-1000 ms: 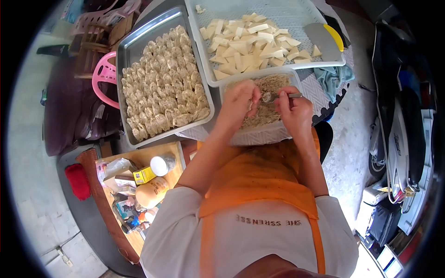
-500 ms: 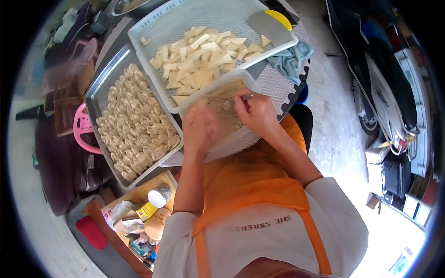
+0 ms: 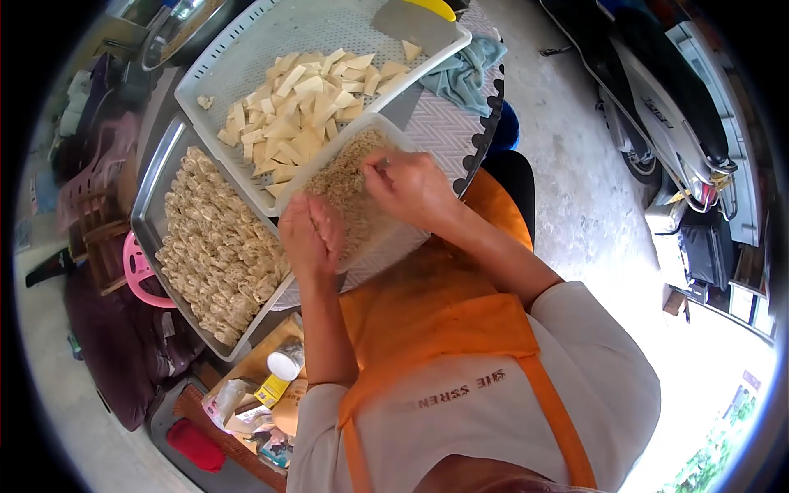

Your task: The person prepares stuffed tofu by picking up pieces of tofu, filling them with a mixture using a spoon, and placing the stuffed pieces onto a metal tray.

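Note:
My left hand (image 3: 311,234) is curled at the left edge of the filling container (image 3: 394,249); its fingers hide whatever they hold. Over the container's right part, my right hand (image 3: 411,189) is closed in a pinch round a small metal utensil, mostly hidden now. Brown minced filling (image 3: 349,185) lies in the container. Behind it, a pale perforated tray (image 3: 238,45) bears a heap of cut whitish triangular pieces (image 3: 304,115). To the left, rows of filled pieces (image 3: 214,246) cover much of a metal tray (image 3: 152,185).
A scraper (image 3: 411,25) with a yellow handle lies in the perforated tray. Beside that tray hangs a teal cloth (image 3: 464,74). A metal bowl (image 3: 185,33) is at top left, a pink chair (image 3: 140,275) at left, a wooden box of items (image 3: 263,353) below, and a motorbike (image 3: 649,107) at right.
The view has turned and shifted, so the trays appear lower and farther left. Both hands remain at the filling container; my left hand, blurred half a second ago, now shows clearly at its left edge.

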Action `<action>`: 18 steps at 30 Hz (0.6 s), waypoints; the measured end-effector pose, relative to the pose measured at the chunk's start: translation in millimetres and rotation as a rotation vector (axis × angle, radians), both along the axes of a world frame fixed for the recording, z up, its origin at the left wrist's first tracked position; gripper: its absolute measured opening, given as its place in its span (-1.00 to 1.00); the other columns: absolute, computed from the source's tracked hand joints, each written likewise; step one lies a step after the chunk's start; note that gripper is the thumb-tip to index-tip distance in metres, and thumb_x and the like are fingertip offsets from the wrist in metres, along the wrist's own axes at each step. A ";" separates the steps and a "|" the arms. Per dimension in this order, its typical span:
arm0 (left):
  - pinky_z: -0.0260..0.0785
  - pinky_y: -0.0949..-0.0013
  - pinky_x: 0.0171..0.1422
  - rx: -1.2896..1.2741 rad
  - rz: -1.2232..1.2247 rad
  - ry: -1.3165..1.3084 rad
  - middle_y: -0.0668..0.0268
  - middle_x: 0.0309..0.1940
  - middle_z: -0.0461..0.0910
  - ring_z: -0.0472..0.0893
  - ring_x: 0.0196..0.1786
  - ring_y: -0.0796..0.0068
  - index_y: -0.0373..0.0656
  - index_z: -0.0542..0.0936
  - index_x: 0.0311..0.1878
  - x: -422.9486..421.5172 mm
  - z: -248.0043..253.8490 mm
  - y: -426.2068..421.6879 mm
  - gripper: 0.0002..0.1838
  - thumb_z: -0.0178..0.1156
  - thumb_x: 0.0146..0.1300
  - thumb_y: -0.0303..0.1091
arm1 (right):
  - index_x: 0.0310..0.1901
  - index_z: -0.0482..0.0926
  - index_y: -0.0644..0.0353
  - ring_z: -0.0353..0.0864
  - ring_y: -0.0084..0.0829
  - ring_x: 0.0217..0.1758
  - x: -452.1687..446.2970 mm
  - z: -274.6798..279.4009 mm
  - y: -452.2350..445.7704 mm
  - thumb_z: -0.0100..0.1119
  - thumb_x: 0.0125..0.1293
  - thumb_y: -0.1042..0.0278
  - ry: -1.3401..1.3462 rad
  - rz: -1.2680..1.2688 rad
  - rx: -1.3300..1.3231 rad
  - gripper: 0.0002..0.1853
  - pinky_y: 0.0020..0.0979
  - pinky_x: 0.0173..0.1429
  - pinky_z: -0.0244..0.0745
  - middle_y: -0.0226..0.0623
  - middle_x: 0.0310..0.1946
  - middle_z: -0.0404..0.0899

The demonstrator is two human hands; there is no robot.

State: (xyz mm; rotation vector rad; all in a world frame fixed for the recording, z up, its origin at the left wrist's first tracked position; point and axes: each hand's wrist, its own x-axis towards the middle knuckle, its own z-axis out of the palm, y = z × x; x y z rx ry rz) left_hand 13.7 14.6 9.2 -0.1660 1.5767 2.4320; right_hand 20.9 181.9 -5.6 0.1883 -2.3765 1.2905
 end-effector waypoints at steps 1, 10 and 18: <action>-0.14 0.54 -0.78 0.065 -0.034 0.016 0.44 -0.73 0.13 0.03 -0.77 0.64 -0.07 0.24 -0.55 -0.4 -1.3 -2.6 -0.54 -0.18 0.52 -0.10 | -0.39 0.52 0.20 0.57 -0.09 -0.55 -0.1 0.4 -0.1 0.15 0.20 0.40 0.002 -0.002 -0.006 -0.91 -0.19 -0.47 0.47 -0.13 -0.64 0.52; -0.08 0.56 -0.73 0.281 -0.149 -0.031 0.42 -0.66 0.20 0.13 -0.69 0.64 -0.05 0.28 -0.50 -4.4 -20.8 -18.4 -0.54 -0.25 0.53 -0.03 | -0.29 0.61 0.20 0.60 -0.11 -0.56 -0.2 -1.6 -2.1 0.18 0.20 0.42 0.003 -0.018 0.027 -0.91 -0.25 -0.47 0.49 -0.13 -0.61 0.56; 0.40 0.48 -0.14 0.152 0.015 -0.128 0.29 -0.27 0.48 0.49 -0.24 0.48 -0.25 0.42 0.12 -13.5 15.1 6.1 -0.62 -0.12 0.49 -0.14 | -0.30 0.58 0.10 0.61 -0.03 -0.48 -2.3 -2.6 -4.9 0.12 0.26 0.31 -0.153 -0.010 0.021 -0.90 -0.12 -0.38 0.51 -0.10 -0.57 0.57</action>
